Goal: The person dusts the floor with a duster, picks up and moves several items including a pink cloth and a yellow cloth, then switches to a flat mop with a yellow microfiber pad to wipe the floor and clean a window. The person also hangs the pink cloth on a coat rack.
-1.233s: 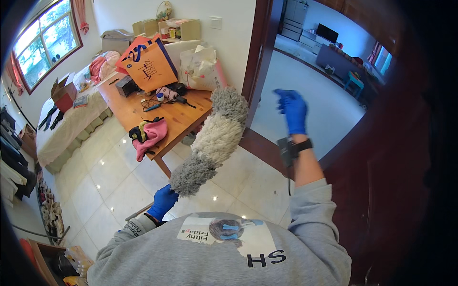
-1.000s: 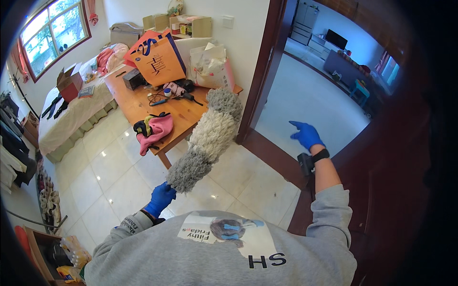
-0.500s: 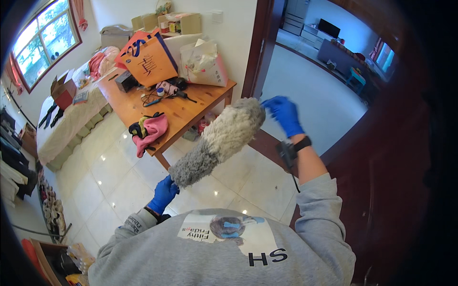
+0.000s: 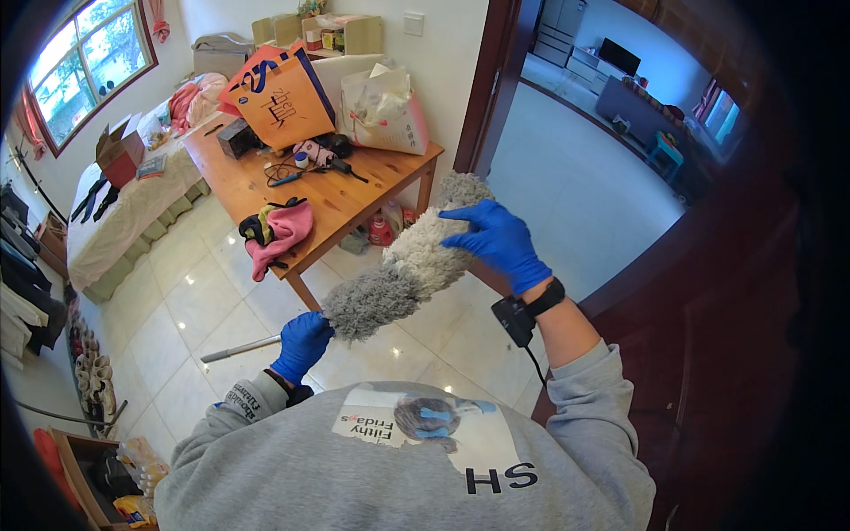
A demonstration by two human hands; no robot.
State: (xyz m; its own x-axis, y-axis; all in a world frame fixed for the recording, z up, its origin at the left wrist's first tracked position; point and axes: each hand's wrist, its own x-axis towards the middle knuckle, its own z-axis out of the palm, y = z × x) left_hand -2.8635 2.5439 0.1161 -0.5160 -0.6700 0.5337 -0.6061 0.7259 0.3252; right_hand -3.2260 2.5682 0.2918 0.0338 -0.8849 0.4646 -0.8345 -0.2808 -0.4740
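Note:
A long fluffy duster (image 4: 376, 296), grey at both ends and off-white in the middle, lies slantwise in front of me. My left hand (image 4: 303, 345), in a blue glove, is closed round its handle just below the fluff. A thin metal pole (image 4: 239, 349) sticks out beyond that hand to the left. My right hand (image 4: 500, 243), also blue-gloved, grips the off-white fluff near the upper end, with its thumb and a finger showing on top. Its other fingertips are hidden. A black device (image 4: 513, 320) with a cable is strapped at my right wrist.
Ahead is a wooden table (image 4: 372, 181) with an orange paper bag (image 4: 283, 102), a white bag (image 4: 382, 106), cables and a pink cloth (image 4: 288, 232) at its corner. A bed (image 4: 133, 217) stands left. A door frame (image 4: 496, 88) and dark red door (image 4: 699, 354) are right.
My right hand has moved from the duster's far tip down and left onto its off-white fluff. The metal pole has come into view beside my left hand, which still holds the duster.

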